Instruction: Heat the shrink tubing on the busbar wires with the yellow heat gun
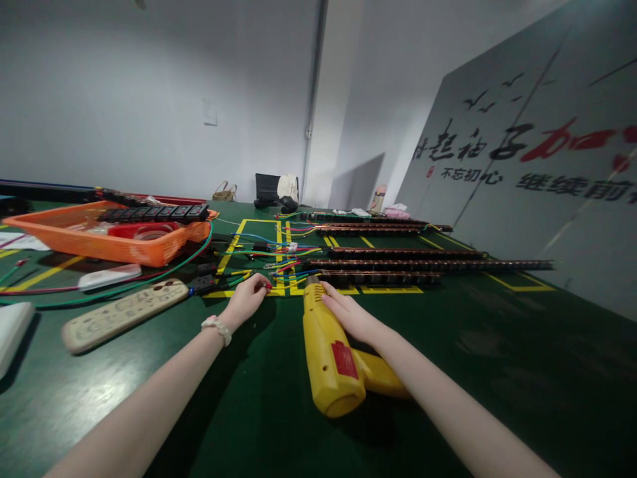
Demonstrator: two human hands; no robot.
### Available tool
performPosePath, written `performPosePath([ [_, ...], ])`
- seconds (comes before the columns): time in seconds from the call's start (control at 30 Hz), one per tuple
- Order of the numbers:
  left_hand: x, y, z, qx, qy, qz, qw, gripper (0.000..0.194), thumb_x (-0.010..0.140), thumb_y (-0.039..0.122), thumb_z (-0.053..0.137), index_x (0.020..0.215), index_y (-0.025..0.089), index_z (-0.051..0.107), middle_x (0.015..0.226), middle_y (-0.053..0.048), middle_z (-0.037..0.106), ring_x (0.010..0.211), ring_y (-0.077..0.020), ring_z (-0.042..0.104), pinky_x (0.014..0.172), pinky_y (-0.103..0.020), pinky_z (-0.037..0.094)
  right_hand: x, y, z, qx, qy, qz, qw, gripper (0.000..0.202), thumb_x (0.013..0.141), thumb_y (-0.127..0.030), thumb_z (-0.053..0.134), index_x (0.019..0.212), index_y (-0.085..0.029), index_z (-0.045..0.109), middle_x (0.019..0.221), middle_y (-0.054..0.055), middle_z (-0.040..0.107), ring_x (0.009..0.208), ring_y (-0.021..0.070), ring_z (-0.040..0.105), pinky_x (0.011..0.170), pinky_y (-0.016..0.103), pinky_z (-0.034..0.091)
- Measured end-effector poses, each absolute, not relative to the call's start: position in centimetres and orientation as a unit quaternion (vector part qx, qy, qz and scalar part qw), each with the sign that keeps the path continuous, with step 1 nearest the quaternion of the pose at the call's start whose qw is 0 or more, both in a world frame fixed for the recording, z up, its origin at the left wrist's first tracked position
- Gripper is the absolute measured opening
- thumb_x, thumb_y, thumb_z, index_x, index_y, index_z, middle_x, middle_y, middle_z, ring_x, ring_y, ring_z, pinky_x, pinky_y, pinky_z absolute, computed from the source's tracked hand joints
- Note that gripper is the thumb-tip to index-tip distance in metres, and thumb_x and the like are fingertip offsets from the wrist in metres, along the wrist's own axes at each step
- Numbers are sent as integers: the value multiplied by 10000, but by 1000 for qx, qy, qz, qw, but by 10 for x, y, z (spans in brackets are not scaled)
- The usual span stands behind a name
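Observation:
My left hand [247, 296] is closed in a pinch just left of the wire ends, with a small red piece [269, 287] at its fingertips; its exact kind is too small to tell. My right hand [352, 313] grips the front of a yellow heat gun [321, 342], fingers against the barrel close behind the nozzle. The gun's nozzle points away from me, and its handle passes under my right forearm. Coloured wires [283, 265] run out of the nearest long black strip [383, 277] between and beyond my hands.
Several more long strips [408, 253] lie across the green table [448, 358], marked with yellow tape. At left are an orange basket [149, 251] with black parts, a beige power strip [127, 315], a white flat object [110, 277] and a green cable [199, 255].

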State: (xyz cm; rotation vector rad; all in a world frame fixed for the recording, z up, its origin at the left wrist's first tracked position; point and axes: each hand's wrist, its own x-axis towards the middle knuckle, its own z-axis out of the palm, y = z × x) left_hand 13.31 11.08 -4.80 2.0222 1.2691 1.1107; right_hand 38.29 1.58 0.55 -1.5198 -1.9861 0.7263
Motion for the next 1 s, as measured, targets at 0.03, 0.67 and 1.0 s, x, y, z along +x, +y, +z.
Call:
performPosePath([
  [0.03, 133, 111, -48, 733, 466, 416, 267, 174, 731, 210, 431, 821, 182, 578, 784, -27, 657, 772, -172, 619, 729, -288, 463, 378, 14, 5, -559, -737, 276, 262, 711, 903, -594, 302, 1438, -128, 270, 1440, 139, 342, 1310, 254, 334, 1085, 417, 203],
  [0.67, 135, 131, -55, 648, 473, 462, 378, 196, 657, 292, 494, 742, 164, 616, 718, -34, 668, 726, -182, 637, 687, -287, 487, 332, 5, 14, -544, -755, 324, 171, 801, 848, -705, 249, 1459, -188, 221, 1410, 173, 381, 1285, 308, 358, 1036, 441, 251],
  [1.0, 136, 124, -48, 713, 500, 409, 272, 261, 685, 232, 361, 719, 187, 616, 693, -20, 635, 710, -180, 599, 691, -290, 460, 329, -2, 22, -647, -722, 232, 79, 854, 805, -762, 123, 926, -131, 685, 979, 202, 669, 946, 372, 610, 808, 478, 440],
])
